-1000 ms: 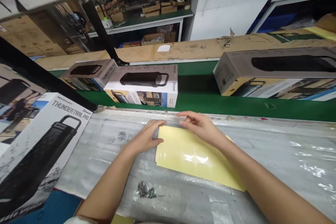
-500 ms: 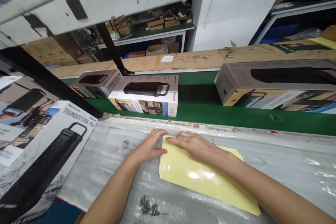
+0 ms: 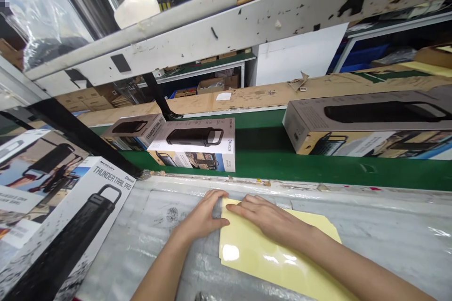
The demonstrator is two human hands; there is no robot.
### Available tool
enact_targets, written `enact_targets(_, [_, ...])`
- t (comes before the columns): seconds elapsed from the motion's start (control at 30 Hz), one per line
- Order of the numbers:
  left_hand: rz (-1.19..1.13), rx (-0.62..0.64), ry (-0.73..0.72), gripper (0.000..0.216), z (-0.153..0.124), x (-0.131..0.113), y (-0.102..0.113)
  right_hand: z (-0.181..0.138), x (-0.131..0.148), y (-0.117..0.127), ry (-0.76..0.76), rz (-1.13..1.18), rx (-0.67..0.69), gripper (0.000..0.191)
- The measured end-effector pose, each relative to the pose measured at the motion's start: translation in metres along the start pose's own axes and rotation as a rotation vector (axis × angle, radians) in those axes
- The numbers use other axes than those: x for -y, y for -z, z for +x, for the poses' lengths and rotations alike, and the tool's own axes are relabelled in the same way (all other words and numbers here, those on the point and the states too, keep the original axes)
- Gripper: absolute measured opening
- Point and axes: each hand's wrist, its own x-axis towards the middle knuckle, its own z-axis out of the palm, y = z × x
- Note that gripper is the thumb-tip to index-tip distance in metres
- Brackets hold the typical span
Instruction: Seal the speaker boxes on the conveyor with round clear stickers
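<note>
A yellow sheet with glossy clear patches (image 3: 247,258), apparently one of a small stack, lies on the plastic-covered bench. At its left edge is my left hand (image 3: 201,218), thumb and fingers spread apart, the thumb tip touching the edge and the fingertips by the upper left corner. My right hand (image 3: 266,218) rests over the upper part of the sheet, fingers stretched toward that same corner. Its thumb and the underside of its fingers are hidden. The right forearm covers part of the sheet's right side.
Large speaker boxes (image 3: 95,216) stand at the left. Beyond the bench, a green conveyor belt (image 3: 261,160) carries a white speaker box (image 3: 197,143), another box (image 3: 134,129) behind it, and a long box (image 3: 370,124) at right. A white shelf beam (image 3: 197,37) crosses overhead.
The view has tilted upward, so the bench sits lower and more of the overhead shelf shows. Both hands stay at the sheet's upper left corner, nearly unmoved against it.
</note>
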Motion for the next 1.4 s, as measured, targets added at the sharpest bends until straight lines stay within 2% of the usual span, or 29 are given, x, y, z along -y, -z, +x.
enact_targets(0.23, [-0.013, -0.033, 0.03, 0.059, -0.001, 0.003, 0.002, 0.0, 0.005, 0.006, -0.05, 0.05, -0.016, 0.062])
enact_targets(0.47, [-0.003, -0.056, 0.027, 0.057, 0.006, 0.011, -0.001, -0.009, -0.005, -0.005, 0.048, -0.205, -0.086, 0.04])
enact_targets(0.6, [0.018, -0.051, 0.039, 0.056, 0.006, 0.012, -0.001, -0.011, -0.003, -0.004, 0.07, -0.249, -0.095, 0.037])
enact_targets(0.87, [0.03, -0.046, 0.055, 0.059, 0.006, 0.027, -0.002, -0.006, -0.004, 0.004, 0.012, -0.125, -0.095, 0.048])
enact_targets(1.07, [0.01, -0.14, 0.028, 0.061, 0.009, 0.038, -0.006, -0.008, -0.01, 0.002, 0.049, -0.172, -0.079, 0.045])
enact_targets(1.23, [0.014, -0.055, 0.061, 0.062, 0.01, 0.027, -0.001, -0.007, -0.01, -0.001, 0.082, -0.183, -0.087, 0.044])
enact_targets(1.4, [0.003, -0.032, 0.063, 0.059, 0.007, 0.015, 0.001, -0.006, -0.008, -0.002, 0.055, -0.154, -0.096, 0.039])
